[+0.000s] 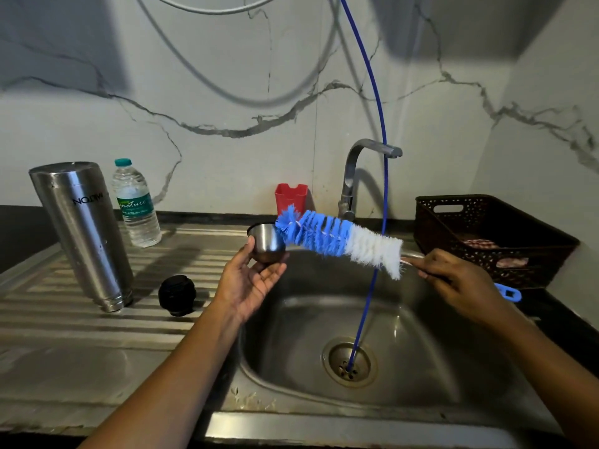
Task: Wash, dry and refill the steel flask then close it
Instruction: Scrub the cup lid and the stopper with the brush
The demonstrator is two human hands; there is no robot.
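Two hands over the sink [291,335]. Left hand [251,280], palm up, cradles a small steel cup [267,243], thumb on its side and fingers curled beneath it, at the basin's left rim. Right hand [453,280] grips the thin handle of a bottle brush [337,241]. Brush lies tilted, white bristles near the hand, blue bristles toward the cup, its tuft at the cup's mouth.

Steel flask [86,231] stands upside down on the ribbed drainboard [64,319], well left of the basin, leaning a little, droplets on its wall. Black stopper [177,294] sits just beside its mouth. Plastic water bottle [137,209], capped, stands behind the flask.

Blue hose [379,108] drops past the tap [356,170] into the drain [350,362]. Red holder [290,197] against the wall. Dark perforated basket [486,228] at right, with cloth inside.
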